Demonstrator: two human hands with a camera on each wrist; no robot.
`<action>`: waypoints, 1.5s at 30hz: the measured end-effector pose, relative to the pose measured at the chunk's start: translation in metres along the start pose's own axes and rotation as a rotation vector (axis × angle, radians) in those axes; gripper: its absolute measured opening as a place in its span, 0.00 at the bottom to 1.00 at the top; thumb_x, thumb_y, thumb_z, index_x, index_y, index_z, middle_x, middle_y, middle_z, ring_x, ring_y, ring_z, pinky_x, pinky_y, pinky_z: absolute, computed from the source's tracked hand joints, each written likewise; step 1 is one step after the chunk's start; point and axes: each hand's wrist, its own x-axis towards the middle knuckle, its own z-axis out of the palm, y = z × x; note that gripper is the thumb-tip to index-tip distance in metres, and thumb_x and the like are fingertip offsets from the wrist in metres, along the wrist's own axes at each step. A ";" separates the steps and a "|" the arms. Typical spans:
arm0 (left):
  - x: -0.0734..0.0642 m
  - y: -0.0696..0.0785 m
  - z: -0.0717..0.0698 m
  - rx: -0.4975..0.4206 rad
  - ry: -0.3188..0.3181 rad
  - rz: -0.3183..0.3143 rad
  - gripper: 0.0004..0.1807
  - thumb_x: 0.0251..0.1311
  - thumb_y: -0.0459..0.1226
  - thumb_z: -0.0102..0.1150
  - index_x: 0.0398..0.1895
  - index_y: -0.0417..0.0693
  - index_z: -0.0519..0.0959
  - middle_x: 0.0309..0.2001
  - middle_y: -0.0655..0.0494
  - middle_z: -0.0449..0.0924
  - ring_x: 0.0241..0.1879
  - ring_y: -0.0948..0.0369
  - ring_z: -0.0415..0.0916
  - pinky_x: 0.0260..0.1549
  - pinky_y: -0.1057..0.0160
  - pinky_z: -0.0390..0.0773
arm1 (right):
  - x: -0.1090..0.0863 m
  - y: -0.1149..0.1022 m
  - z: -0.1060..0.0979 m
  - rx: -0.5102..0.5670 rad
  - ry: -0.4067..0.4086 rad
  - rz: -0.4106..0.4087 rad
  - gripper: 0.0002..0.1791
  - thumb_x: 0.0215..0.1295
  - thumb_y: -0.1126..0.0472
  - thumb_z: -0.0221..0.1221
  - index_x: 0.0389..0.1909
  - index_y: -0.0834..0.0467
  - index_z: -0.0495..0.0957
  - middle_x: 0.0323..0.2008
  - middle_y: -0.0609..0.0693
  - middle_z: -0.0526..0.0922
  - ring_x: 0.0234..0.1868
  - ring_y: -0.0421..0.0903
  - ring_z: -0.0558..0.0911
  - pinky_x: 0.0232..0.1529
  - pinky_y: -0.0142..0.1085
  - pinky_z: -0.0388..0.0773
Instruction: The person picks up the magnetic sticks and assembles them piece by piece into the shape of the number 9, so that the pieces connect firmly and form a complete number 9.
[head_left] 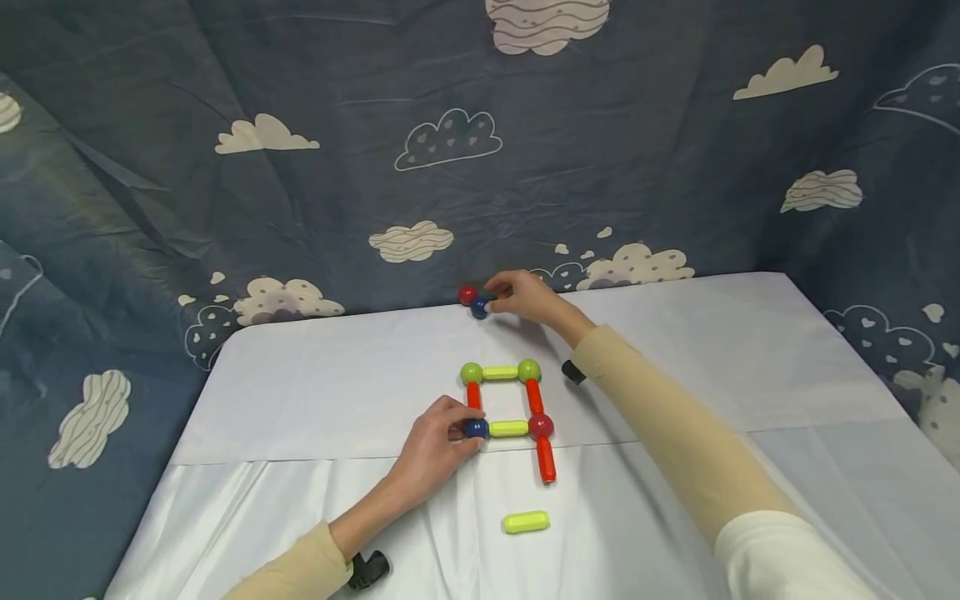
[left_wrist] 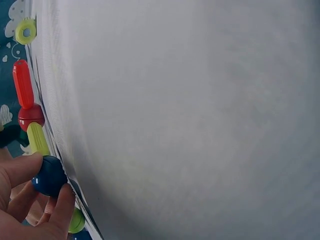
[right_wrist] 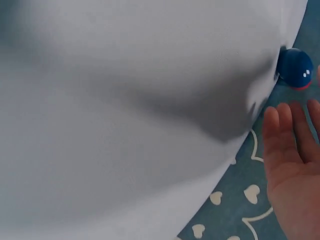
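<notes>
My left hand (head_left: 435, 446) pinches a dark blue ball (left_wrist: 50, 176) between thumb and fingers, at the near left corner of a square of magnetic balls and rods. Green balls (head_left: 529, 370) form the far corners and a red ball (head_left: 541, 426) the near right one. Red rods (head_left: 534, 397) make the sides, yellow-green rods (head_left: 508, 428) the far and near edges. One more red rod (head_left: 546, 460) points towards me from the red ball. At the far table edge my right hand (head_left: 525, 297) reaches beside another blue ball (head_left: 480, 307), fingers extended in the right wrist view.
Another red ball (head_left: 467, 294) sits beside the far blue ball, against the dark cloud-patterned cloth (head_left: 337, 192). A loose yellow-green rod (head_left: 527, 522) lies nearer me on the white table (head_left: 315, 392). Each wrist carries a small black camera (head_left: 369, 570).
</notes>
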 end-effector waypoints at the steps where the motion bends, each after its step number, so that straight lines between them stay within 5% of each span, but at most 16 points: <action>1: 0.000 0.000 0.000 0.002 -0.002 -0.002 0.15 0.58 0.29 0.67 0.49 0.39 0.82 0.43 0.54 0.73 0.43 0.62 0.79 0.44 0.70 0.78 | 0.002 0.000 0.002 0.000 -0.007 0.016 0.24 0.62 0.56 0.67 0.58 0.59 0.77 0.51 0.55 0.80 0.49 0.50 0.78 0.51 0.42 0.75; 11: 0.000 0.003 0.000 -0.009 -0.007 -0.012 0.15 0.58 0.29 0.67 0.49 0.40 0.82 0.43 0.54 0.72 0.43 0.61 0.79 0.44 0.70 0.78 | 0.011 -0.005 0.014 -0.107 0.014 0.068 0.24 0.60 0.52 0.69 0.54 0.58 0.79 0.49 0.52 0.82 0.49 0.48 0.79 0.49 0.41 0.75; 17: -0.001 0.002 -0.001 0.003 -0.005 -0.012 0.15 0.58 0.29 0.67 0.50 0.39 0.82 0.43 0.53 0.72 0.43 0.61 0.79 0.44 0.70 0.78 | 0.006 -0.008 0.013 -0.083 -0.011 0.083 0.21 0.61 0.54 0.68 0.52 0.58 0.79 0.47 0.52 0.81 0.46 0.48 0.78 0.46 0.40 0.75; 24: 0.000 0.001 0.000 0.013 -0.003 -0.009 0.15 0.58 0.30 0.67 0.50 0.40 0.82 0.43 0.54 0.72 0.43 0.61 0.79 0.44 0.69 0.78 | -0.013 -0.015 0.004 -0.020 0.020 -0.001 0.20 0.60 0.56 0.69 0.51 0.59 0.79 0.44 0.53 0.81 0.44 0.48 0.78 0.46 0.40 0.75; 33: -0.001 0.003 -0.001 0.015 -0.003 -0.016 0.16 0.58 0.30 0.67 0.50 0.39 0.82 0.42 0.53 0.72 0.43 0.60 0.79 0.44 0.69 0.78 | -0.093 -0.040 -0.010 0.077 -0.002 -0.092 0.21 0.60 0.58 0.69 0.53 0.58 0.77 0.47 0.52 0.80 0.47 0.47 0.79 0.48 0.38 0.79; 45: -0.002 0.005 0.000 0.028 0.001 -0.013 0.17 0.58 0.29 0.67 0.51 0.39 0.81 0.42 0.54 0.72 0.43 0.60 0.79 0.44 0.69 0.78 | -0.219 -0.032 0.010 0.148 -0.034 -0.039 0.20 0.59 0.59 0.69 0.53 0.54 0.79 0.45 0.44 0.81 0.45 0.44 0.79 0.49 0.39 0.79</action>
